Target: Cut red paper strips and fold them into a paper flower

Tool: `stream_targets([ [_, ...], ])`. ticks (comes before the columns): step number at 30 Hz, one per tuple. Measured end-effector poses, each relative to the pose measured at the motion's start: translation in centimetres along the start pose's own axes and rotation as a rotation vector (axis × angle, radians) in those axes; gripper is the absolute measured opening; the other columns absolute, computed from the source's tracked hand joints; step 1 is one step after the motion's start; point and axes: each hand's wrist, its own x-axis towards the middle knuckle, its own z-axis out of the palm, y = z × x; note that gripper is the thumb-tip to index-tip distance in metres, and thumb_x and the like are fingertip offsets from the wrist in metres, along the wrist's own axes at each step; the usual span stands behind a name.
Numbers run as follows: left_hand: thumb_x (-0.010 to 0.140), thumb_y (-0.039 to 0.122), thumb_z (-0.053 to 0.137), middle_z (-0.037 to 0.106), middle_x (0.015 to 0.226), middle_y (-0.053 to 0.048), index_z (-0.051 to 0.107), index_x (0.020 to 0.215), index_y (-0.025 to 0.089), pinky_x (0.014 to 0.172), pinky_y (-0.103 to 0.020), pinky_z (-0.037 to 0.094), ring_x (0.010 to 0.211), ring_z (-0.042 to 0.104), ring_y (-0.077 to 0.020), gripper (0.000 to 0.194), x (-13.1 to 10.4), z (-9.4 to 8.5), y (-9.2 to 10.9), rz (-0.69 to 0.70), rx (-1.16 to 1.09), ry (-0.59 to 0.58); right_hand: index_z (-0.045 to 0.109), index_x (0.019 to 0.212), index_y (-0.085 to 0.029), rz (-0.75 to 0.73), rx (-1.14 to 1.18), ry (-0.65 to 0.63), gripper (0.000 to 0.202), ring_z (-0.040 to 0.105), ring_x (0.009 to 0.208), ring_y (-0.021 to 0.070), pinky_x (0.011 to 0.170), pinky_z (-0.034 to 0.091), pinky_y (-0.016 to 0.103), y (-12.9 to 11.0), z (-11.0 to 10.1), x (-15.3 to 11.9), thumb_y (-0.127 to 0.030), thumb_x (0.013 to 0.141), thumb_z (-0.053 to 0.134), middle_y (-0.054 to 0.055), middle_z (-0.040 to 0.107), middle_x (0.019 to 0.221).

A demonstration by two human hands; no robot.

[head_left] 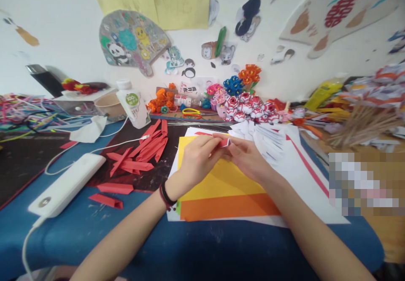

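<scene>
Between my two hands is a small folded piece of red paper (224, 143) with a white edge, held just above a yellow sheet (226, 175). My left hand (199, 154), a dark band on its wrist, pinches the paper from the left. From the right, my right hand (248, 156) grips its white-edged end with the fingertips. Some fingers are hidden behind the paper. An orange sheet (228, 207) shows below the yellow one, both lying on white paper (316, 201). To the left lies a pile of folded red paper strips (148, 146).
White paper strips (265, 139) lie behind my right hand. Along the wall stand paper flowers (249, 106), yellow-handled scissors (191, 112) and a white bottle (133, 106). A white power bank (68, 184) with cables lies at left. Wooden sticks (363, 120) are heaped at right.
</scene>
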Motion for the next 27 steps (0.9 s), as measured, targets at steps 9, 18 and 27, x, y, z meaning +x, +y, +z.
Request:
stream_targets([
  [9,0.092,0.021,0.063,0.065,0.071,0.000,0.067,0.087,0.016,0.060,-0.021,0.044,0.063,0.055,-0.0099,0.008,0.4,-0.3,0.0,-0.198,-0.182,-0.062,0.068,0.127,-0.025,-0.030,-0.197,-0.001,0.043,0.066,0.116,0.0243,0.099,0.054,0.041,0.0,0.0,0.2,-0.046,0.089,0.068,0.009,0.067,0.131],
  [18,0.092,0.019,0.058,0.057,0.066,0.000,0.060,0.069,0.015,0.057,-0.024,0.033,0.061,0.047,-0.0111,0.023,-0.2,0.2,-0.2,-0.159,-0.025,-0.209,0.073,0.086,-0.020,-0.256,-0.686,0.443,0.020,0.066,0.069,0.0148,0.066,0.055,0.028,-0.9,0.8,-0.3,-0.038,0.079,0.078,0.001,0.071,0.078],
  [27,0.097,0.041,0.056,0.055,0.060,0.002,0.069,0.077,0.015,0.054,-0.022,0.035,0.055,0.046,-0.0085,0.035,1.3,-0.5,-0.9,-0.502,-0.660,-0.501,0.075,0.078,-0.016,-0.122,-0.471,0.410,0.025,0.062,0.057,0.0122,0.058,0.052,0.025,-2.0,-0.3,-0.1,-0.040,0.081,0.075,0.002,0.068,0.064],
])
